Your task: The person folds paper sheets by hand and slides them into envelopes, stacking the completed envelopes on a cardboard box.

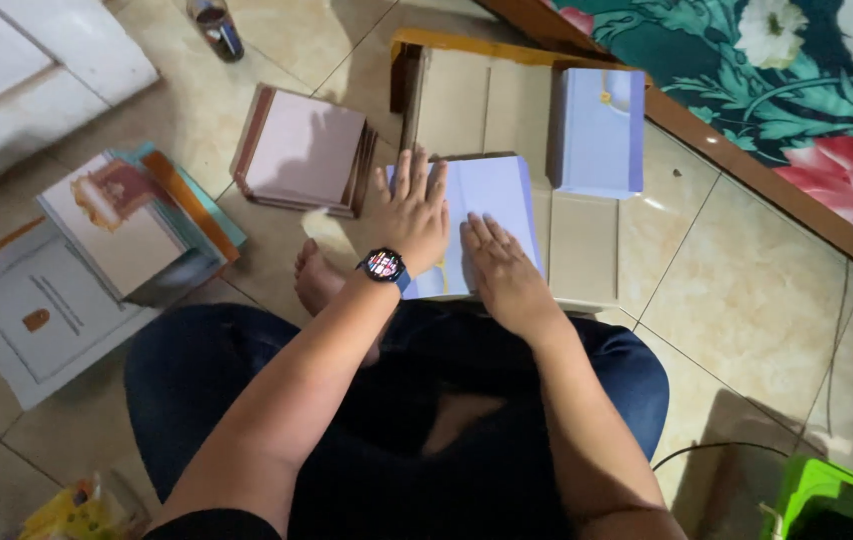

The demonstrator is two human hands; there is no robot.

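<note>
The person sits cross-legged on a tiled floor [747,290], and both hands lie flat on a pale lilac sheet [492,195] that rests on a flattened piece of cardboard [482,95] in front of the knees. The left hand [415,215], with a watch [385,266] at the wrist, is spread open, palm down, on the sheet's left part; it grips nothing. The right hand [502,270] is likewise open and pressed flat near the sheet's lower middle, fingers together and pointing away from the body. The step in hand looks like smoothing or creasing the sheet along a fold between the two palms, though the fold line itself is hidden by the hands. A second lilac piece [599,130], already folded or boxed by the look of it, lies just beyond on the same cardboard, apart from the hands. A stack of pinkish boards [305,150] sits to the left, and printed papers [117,225] lie further left. The next move would seem to call for even pressure while one palm slides along the crease, with the other pinning the sheet so it does not shift on the cardboard.
</note>
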